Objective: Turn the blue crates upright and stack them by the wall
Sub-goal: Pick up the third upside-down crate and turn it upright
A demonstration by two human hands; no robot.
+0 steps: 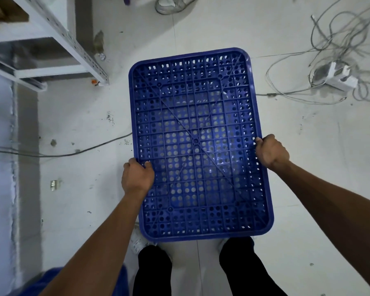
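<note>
The crate [198, 144] is gripped bottom-up at both long edges by the left hand [137, 177] and right hand [270, 151], fingers curled tight, seemingly for flipping.

Both bare arms reach forward, the left hand [137, 178] curled in a closed grip on the blue crate's [198, 144] left edge, the right hand [270, 151] likewise clenched on its right edge.

Head view, looking steeply down, close over floor [308, 167]
</note>
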